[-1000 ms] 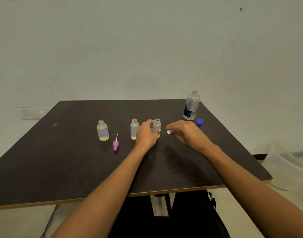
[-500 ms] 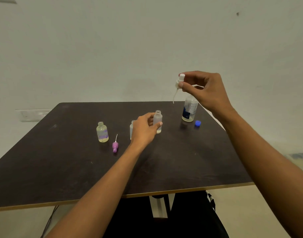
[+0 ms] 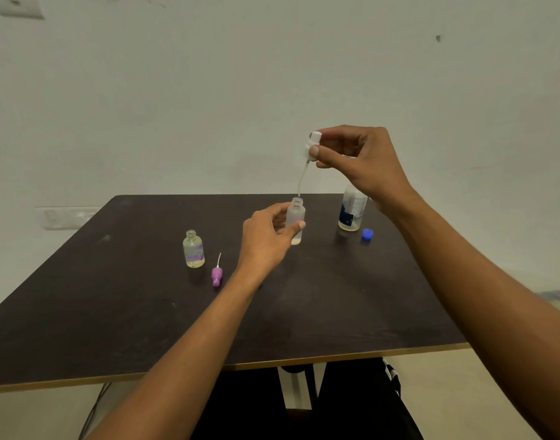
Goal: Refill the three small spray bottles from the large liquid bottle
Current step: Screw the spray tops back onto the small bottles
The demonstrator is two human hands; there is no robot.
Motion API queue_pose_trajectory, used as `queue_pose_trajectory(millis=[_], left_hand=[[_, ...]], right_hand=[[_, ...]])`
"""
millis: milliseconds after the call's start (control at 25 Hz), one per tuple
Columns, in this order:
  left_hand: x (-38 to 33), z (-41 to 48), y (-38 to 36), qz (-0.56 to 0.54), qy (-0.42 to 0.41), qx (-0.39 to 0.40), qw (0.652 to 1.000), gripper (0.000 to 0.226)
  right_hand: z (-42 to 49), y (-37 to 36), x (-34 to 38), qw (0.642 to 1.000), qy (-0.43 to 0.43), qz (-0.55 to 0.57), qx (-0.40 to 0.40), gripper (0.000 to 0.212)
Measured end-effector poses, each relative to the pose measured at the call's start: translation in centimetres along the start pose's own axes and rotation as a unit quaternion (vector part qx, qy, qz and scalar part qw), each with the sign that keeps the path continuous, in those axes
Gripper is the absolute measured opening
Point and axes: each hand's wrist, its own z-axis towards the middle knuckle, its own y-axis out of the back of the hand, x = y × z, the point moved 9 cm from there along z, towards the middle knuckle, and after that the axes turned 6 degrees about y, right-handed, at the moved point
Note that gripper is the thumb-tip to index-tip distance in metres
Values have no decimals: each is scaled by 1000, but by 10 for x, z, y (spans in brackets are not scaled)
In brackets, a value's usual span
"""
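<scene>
Centre of the frame: left hand [image 3: 266, 236] wrapped round a frosted small spray bottle [image 3: 295, 217], thumb and fingers curled on its sides, the bottle upright with its base down at the dark table [image 3: 113, 312] and its mouth uncapped. Above it, right of centre: right hand [image 3: 361, 163] raised, pinching a white spray head [image 3: 313, 144] between thumb and fingertips, the thin dip tube hanging down with its tip just over the open neck; cannot tell whether the tip is inside. Behind the right wrist, toward the right of the tabletop: the large liquid bottle [image 3: 351, 211], upright, clear with a dark blue label, its top hidden by the hand. Just beside it, lower right: a blue cap [image 3: 367, 234] lying on the table, apart from the bottle. Left of centre: a second small bottle [image 3: 193, 249], uncapped, upright, purple markings on its side, yellowish liquid low inside. Near it, lower right: a purple spray head [image 3: 217, 274] lying on the table, its tube pointing up the frame, untouched by either hand.
</scene>
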Motion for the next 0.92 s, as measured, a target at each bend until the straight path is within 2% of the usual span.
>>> queue_pose_trajectory(millis=[480,920], left_hand=[[-11,-10,8,-14,-27,-11,999,48],[-16,-14,13,-17,-37,-13,999,48]], right_hand=[[-27,-30,-32,996,-51,-16,73,35],[-26,-33,-32,995,-48,-25,82,34]])
